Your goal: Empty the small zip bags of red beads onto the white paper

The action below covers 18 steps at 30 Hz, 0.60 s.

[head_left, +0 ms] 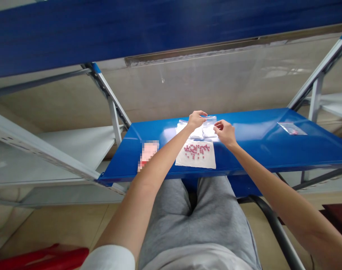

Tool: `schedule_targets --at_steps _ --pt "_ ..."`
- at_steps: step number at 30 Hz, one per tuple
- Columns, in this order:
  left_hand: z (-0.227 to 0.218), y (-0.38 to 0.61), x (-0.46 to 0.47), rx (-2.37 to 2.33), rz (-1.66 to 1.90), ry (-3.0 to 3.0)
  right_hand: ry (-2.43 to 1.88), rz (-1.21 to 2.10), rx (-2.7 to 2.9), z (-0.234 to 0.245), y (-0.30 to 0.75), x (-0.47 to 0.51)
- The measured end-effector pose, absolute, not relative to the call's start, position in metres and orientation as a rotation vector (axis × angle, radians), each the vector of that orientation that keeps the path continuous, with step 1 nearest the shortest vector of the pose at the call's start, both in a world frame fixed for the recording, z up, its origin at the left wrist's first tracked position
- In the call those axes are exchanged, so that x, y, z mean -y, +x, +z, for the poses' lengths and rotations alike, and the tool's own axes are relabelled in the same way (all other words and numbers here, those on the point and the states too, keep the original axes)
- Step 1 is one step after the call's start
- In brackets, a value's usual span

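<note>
My left hand point(196, 119) and my right hand point(225, 132) both pinch a small clear plastic bag point(209, 125) held just above the blue shelf point(258, 144). The left fingers grip its top left edge, the right fingers its right side. More clear bags point(187, 130) lie in a pile under and beside it. Just in front, a white sheet point(197, 160) carries several small pink-red beads point(197, 149) in a loose cluster.
A clear bag with a few red beads point(292, 128) lies at the shelf's far right. A blurred pink patch point(148, 153) sits at the shelf's left front. Grey rack posts point(111, 98) stand at both sides; a red object point(44, 257) is on the floor.
</note>
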<state>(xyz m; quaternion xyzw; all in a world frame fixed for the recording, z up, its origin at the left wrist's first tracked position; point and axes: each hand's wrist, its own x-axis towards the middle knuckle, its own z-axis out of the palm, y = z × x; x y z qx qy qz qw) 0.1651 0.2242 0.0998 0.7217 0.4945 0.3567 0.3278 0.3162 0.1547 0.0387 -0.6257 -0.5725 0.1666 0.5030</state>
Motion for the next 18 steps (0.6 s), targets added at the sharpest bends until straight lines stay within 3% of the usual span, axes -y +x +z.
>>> schedule_targets --at_steps 8,18 --pt "0.085 0.173 -0.243 -1.376 0.935 2.14 -1.677 0.128 1.649 0.024 0.32 -0.19" --pt "0.096 0.189 -0.216 -1.274 0.952 2.142 -1.776 -0.071 1.726 0.022 0.358 -0.16"
